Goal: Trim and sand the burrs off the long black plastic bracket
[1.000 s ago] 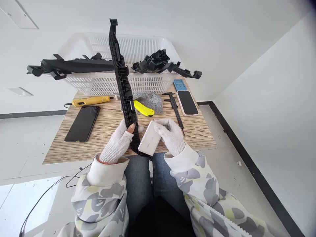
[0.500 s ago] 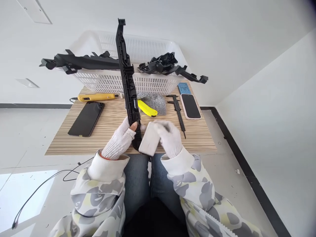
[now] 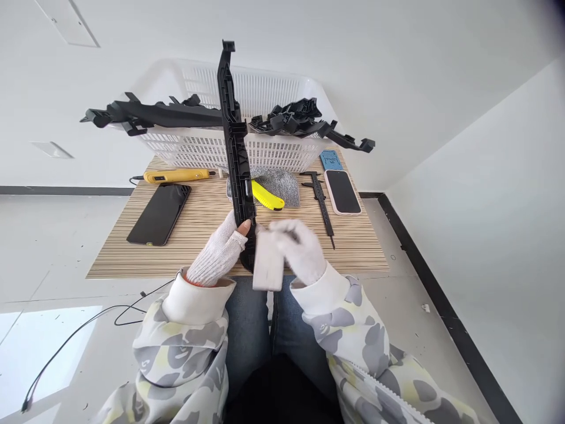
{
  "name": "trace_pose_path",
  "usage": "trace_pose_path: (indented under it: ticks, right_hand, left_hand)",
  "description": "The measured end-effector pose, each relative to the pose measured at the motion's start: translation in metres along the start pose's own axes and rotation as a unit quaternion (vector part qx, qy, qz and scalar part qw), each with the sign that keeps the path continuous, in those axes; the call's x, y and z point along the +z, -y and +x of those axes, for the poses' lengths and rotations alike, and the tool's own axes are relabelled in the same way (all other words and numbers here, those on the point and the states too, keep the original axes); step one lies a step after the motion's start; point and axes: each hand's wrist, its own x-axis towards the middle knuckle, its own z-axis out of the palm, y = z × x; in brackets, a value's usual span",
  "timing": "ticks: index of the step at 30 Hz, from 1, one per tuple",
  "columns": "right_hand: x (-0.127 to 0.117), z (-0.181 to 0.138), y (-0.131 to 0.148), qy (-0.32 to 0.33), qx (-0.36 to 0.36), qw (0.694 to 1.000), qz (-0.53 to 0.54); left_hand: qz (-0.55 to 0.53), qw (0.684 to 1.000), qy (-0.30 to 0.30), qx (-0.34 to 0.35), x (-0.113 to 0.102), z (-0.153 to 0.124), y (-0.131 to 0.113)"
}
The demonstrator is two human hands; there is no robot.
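My left hand [image 3: 219, 250], in a white knit glove with the thumb tip bare, is closed around the lower part of a long black plastic trim part [image 3: 237, 154]. The part stands nearly upright over the table's front edge, leaning slightly left at the top. On its right side, my right hand [image 3: 304, 253], also gloved, pinches a pale flat rectangular piece [image 3: 267, 268]. This piece is blurred and overlaps the part's lower end; whether the two touch I cannot tell.
Behind, a white basket [image 3: 194, 147] bears more black plastic parts [image 3: 163, 115]. On the table [image 3: 132, 262] lie a yellow pen-shaped tool [image 3: 176, 175], a dark phone [image 3: 159, 215], a yellow-handled cutter [image 3: 268, 197], a grey mat [image 3: 289, 185], a caliper [image 3: 322, 206], a pink-edged phone [image 3: 342, 192] and a blue piece [image 3: 331, 159].
The pale piece has tilted from slanting to nearly upright and shifted slightly lower. My right fingers have moved a little with it. The whole view has shifted slightly; my left hand keeps its grip.
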Motion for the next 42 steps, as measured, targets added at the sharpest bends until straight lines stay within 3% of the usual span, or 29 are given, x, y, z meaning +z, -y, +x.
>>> trace_pose_path:
  ticks: [2, 6, 10, 14, 18, 23, 25, 30, 35, 42]
  right_hand:
    - [0.000, 0.000, 0.002, -0.059, -0.017, 0.998, 0.012]
    - [0.000, -0.002, 0.003, 0.077, -0.004, 0.996, -0.035]
    - [-0.001, -0.001, 0.000, -0.058, -0.028, 0.998, 0.019]
    - [-0.005, -0.001, -0.002, 0.040, -0.020, 0.999, -0.015]
    - [-0.011, 0.000, 0.000, -0.071, -0.042, 0.997, 0.005]
    - [-0.015, -0.002, -0.001, 0.081, -0.015, 0.997, -0.004]
    - [-0.016, -0.001, -0.001, 0.047, -0.015, 0.999, 0.008]
    - [-0.020, 0.003, 0.004, -0.151, -0.039, 0.987, 0.033]
    - [-0.018, 0.006, 0.004, -0.184, 0.004, 0.979, 0.083]
    - [-0.015, 0.005, 0.004, -0.210, -0.001, 0.975, 0.076]
  left_hand:
    - [-0.005, 1.000, 0.013, -0.004, 0.000, 0.000, 0.000]
    - [0.016, 1.000, -0.004, 0.006, 0.000, 0.000, 0.002]
    - [-0.014, 1.000, 0.021, 0.000, 0.000, -0.001, 0.002]
    - [-0.019, 1.000, 0.011, 0.003, 0.000, -0.003, -0.003]
    - [-0.043, 0.998, 0.041, -0.015, 0.000, -0.004, -0.005]
    - [-0.026, 0.999, 0.015, -0.011, -0.001, -0.003, -0.004]
    - [-0.039, 0.999, 0.020, -0.021, 0.000, -0.004, -0.004]
    - [-0.061, 0.997, 0.042, -0.033, 0.001, -0.006, -0.009]
    - [-0.075, 0.996, 0.041, -0.019, 0.001, -0.006, -0.008]
    - [-0.080, 0.996, 0.034, -0.012, 0.002, -0.004, -0.007]
